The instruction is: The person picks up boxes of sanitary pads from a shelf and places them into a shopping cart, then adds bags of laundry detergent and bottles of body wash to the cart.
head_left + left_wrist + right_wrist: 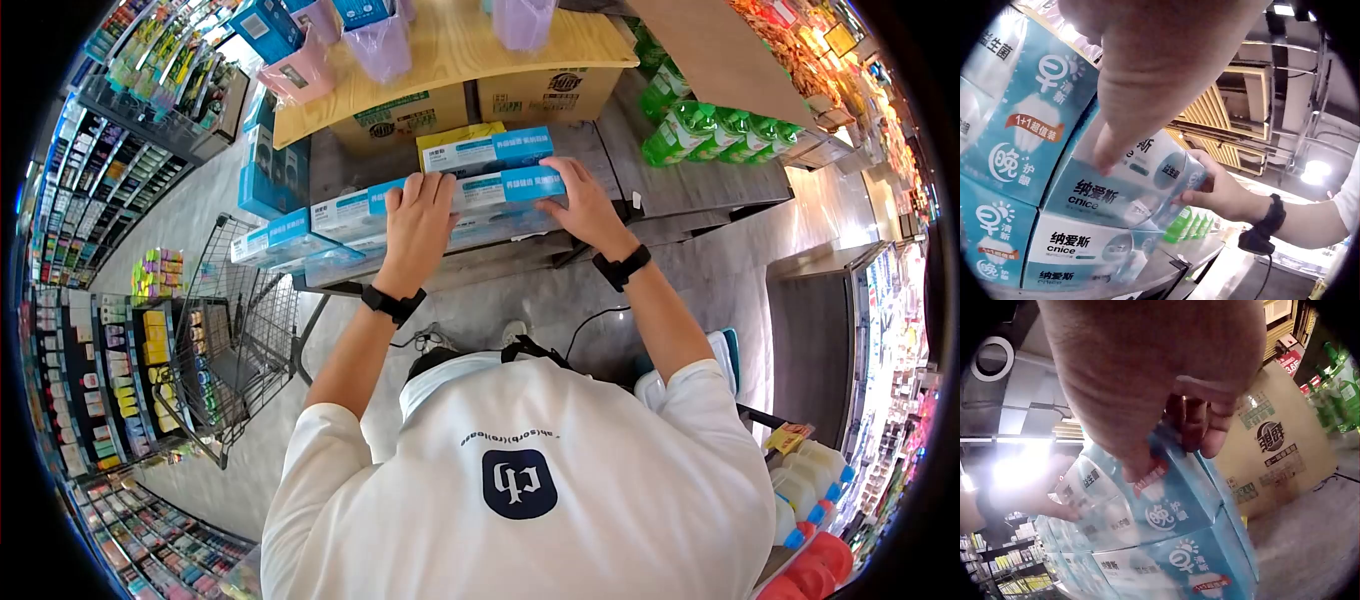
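A long blue-and-white toothpaste box (482, 192) lies on top of a row of like boxes at the display's front edge. My left hand (422, 222) grips it near its left end, fingers over the top and thumb (1105, 150) on the front face. At the other end, my right hand (588, 208) holds the box, its thumb in front and its fingers round the blue end. The lower toothpaste box (1079, 247) sits directly beneath the held one. Behind them stands another blue-and-white box (478, 152), with a yellow one partly hidden.
Cardboard cartons (550, 92) stand under a wooden shelf (460, 55) bearing wrapped tubs. Green bottles (690, 130) stand to the right. A wire shopping cart (240, 330) is on the left. More toothpaste boxes (285, 238) continue along the left. A cable (590, 318) hangs near my body.
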